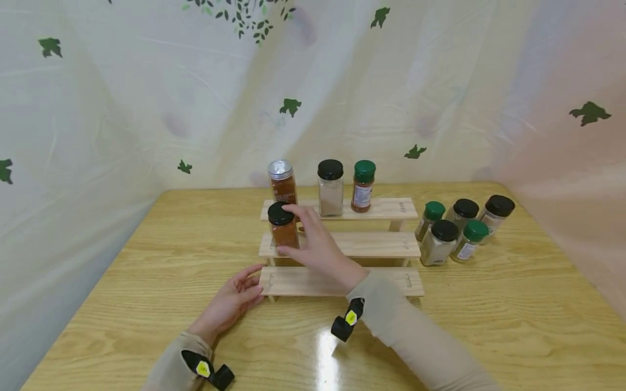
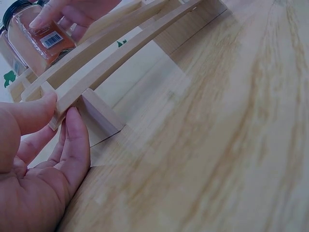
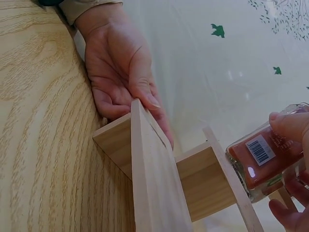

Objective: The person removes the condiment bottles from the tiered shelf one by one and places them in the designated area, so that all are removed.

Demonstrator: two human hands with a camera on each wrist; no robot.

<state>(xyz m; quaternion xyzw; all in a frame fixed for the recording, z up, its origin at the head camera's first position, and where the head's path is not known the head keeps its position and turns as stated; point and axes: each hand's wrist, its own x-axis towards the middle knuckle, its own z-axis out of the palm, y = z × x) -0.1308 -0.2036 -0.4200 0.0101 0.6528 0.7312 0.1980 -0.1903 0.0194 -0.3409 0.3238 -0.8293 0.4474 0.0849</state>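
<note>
My right hand [image 1: 320, 247] grips a square glass spice jar [image 1: 285, 234] with a black lid and orange-red contents, thumb on one side and fingers on the other. The jar is at the left end of the middle tier of a wooden three-step rack [image 1: 337, 281]; its barcode label shows in the right wrist view, where its base is right at the shelf's edge. With thumb and fingers, my left hand [image 2: 53, 164] pinches the left end of the rack's lowest step. On the top tier stand a silver-lidded jar [image 1: 282, 182], a black-lidded jar [image 1: 331, 190] and a green-lidded jar [image 1: 363, 187].
Right of the rack, several spice jars stand grouped on the wooden table [image 1: 489, 304], among them a black-lidded jar [image 1: 439, 244] in front and a green-lidded jar [image 1: 469, 243] beside it. A pale curtain [image 1: 342, 81] with green leaf prints hangs behind the table.
</note>
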